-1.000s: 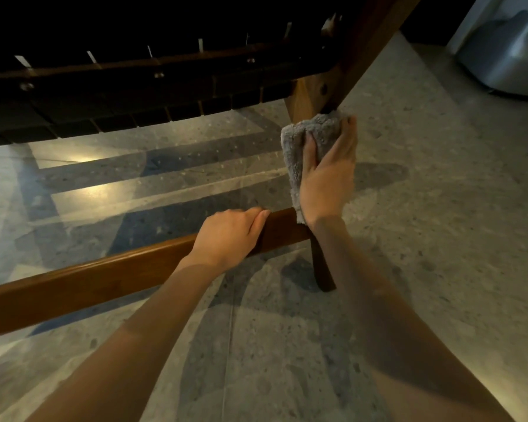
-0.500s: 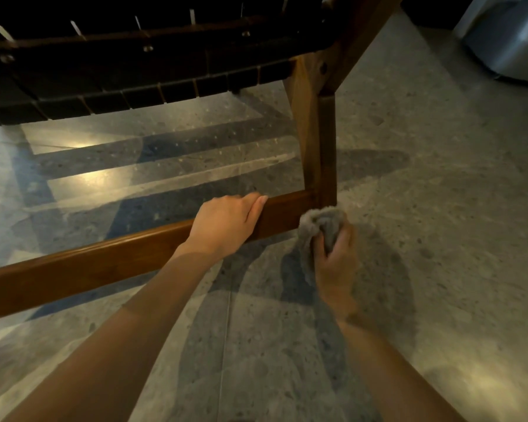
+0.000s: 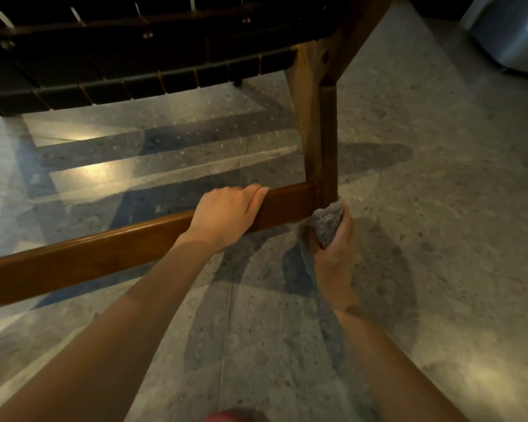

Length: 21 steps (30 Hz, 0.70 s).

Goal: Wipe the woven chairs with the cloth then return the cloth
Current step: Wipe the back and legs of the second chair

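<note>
A wooden chair with a dark woven seat [image 3: 134,65] fills the top of the view, seen from low down. Its brown leg [image 3: 320,132] runs down to a low wooden crossbar [image 3: 104,257]. My left hand [image 3: 226,217] grips the top of that crossbar near the leg. My right hand [image 3: 333,251] grips a bunched grey cloth [image 3: 326,220] and presses it against the foot of the leg, just right of the bar's joint.
A grey speckled stone floor [image 3: 424,208] lies all around, with bright light patches at left. A pale grey object [image 3: 512,32] stands at the top right corner.
My right hand slid the cloth down the chair leg from near the seat to its foot, then held there. My left hand stayed on the crossbar.
</note>
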Each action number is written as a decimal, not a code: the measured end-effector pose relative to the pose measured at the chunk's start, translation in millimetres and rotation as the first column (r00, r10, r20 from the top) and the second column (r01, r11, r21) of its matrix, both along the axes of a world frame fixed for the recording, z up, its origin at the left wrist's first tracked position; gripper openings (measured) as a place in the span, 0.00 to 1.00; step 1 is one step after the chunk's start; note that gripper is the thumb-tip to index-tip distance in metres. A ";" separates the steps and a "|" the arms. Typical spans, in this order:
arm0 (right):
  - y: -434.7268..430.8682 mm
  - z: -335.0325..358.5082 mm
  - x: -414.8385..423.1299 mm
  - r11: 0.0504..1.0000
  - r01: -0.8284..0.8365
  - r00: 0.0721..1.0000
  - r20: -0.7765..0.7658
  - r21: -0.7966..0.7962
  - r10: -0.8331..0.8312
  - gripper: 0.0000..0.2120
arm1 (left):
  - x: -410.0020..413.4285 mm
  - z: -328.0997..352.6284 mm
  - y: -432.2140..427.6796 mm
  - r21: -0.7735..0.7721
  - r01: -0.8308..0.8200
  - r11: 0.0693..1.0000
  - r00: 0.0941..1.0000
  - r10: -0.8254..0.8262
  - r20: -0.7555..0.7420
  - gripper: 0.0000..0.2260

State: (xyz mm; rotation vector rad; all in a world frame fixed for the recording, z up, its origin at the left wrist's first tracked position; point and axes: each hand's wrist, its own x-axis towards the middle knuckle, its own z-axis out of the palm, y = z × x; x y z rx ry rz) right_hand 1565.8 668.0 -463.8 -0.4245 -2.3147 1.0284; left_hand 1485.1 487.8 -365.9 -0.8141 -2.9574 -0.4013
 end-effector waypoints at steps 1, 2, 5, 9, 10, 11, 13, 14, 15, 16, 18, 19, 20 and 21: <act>0.9 0.1 3.1 1.000 -0.014 1.000 0.008 0.002 0.014 0.34 | 0.1 0.2 0.1 0.000 -0.001 1.000 1.000 0.001 -0.003 0.17; 2.7 -1.3 5.3 1.000 -0.028 0.999 0.018 -0.007 0.028 0.35 | -0.2 -0.3 0.3 -0.006 0.000 1.000 1.000 0.000 -0.003 0.17; 5.7 2.8 10.2 0.995 -0.064 0.989 0.131 -0.076 0.073 0.34 | 1.3 1.0 0.8 -0.022 -0.010 1.000 1.000 0.010 -0.004 0.18; 13.5 22.9 16.7 0.984 -0.084 0.936 0.328 -0.154 0.132 0.28 | 2.7 3.1 0.7 -0.015 -0.022 1.000 1.000 0.022 0.006 0.18; 16.6 32.5 18.2 0.978 -0.102 0.943 0.295 -0.180 0.153 0.26 | 2.9 2.9 0.0 -0.003 -0.017 1.000 1.000 0.017 0.015 0.17; 17.6 46.5 18.7 0.969 -0.123 0.961 0.219 -0.216 0.171 0.23 | 2.0 2.8 -1.0 0.017 -0.011 1.000 0.999 0.010 0.035 0.17; 15.2 83.7 11.7 0.980 -0.167 0.984 0.043 -0.111 0.173 0.20 | -1.1 1.5 -4.4 0.099 -0.011 0.995 0.995 0.001 0.100 0.16; 14.9 99.0 3.5 0.977 -0.189 0.982 0.006 0.100 0.189 0.20 | -3.4 0.7 -6.5 0.151 -0.016 0.988 0.992 -0.004 0.129 0.15; 16.6 107.8 -8.3 0.918 -0.202 0.972 -0.046 0.340 0.231 0.20 | -5.3 0.4 -9.1 0.194 -0.022 0.981 0.989 -0.007 0.148 0.15; 17.9 112.3 -23.9 0.819 -0.188 0.959 -0.080 0.542 0.273 0.20 | -7.3 -0.3 -12.5 0.229 -0.029 0.973 0.987 -0.008 0.160 0.16; 15.1 119.4 -52.4 0.600 -0.100 0.959 -0.085 0.794 0.272 0.20 | -8.9 -1.7 -20.7 0.276 -0.035 0.960 0.984 -0.014 0.176 0.18; 12.3 118.7 -61.8 0.472 -0.069 0.962 -0.067 0.879 0.266 0.21 | -9.1 -2.1 -24.4 0.292 -0.037 0.956 0.984 -0.016 0.177 0.18; 13.1 113.7 -70.1 0.331 -0.070 0.957 -0.031 0.941 0.290 0.22 | -9.2 -2.5 -27.1 0.306 -0.041 0.951 0.984 -0.015 0.179 0.17; 16.8 109.5 -75.1 0.200 -0.087 0.943 0.017 0.976 0.331 0.21 | -9.5 -2.5 -28.8 0.323 -0.045 0.945 0.983 -0.016 0.183 0.16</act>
